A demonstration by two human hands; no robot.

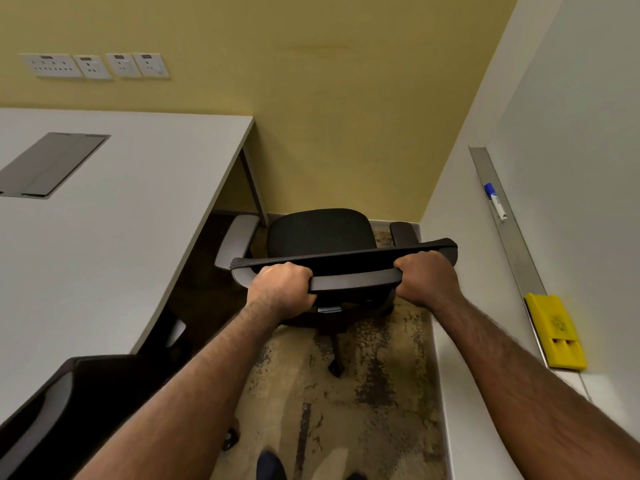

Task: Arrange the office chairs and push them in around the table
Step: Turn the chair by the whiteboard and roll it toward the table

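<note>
- Fingers of left hand (282,284) and right hand (424,277) curled tight over the backrest top (346,268).
- The office chair (320,233) stood off the table (121,220) corner, unaligned.
- Swivelling it tableward before pushing, armrest (237,240) kept below the edge, seemed wise.

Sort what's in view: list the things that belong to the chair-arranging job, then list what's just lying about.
Part of the job:
black office chair, gripped at its backrest by left hand and right hand
white table
second chair at the table's near edge

Just lying about:
blue-capped marker
yellow whiteboard eraser
wall sockets
</note>
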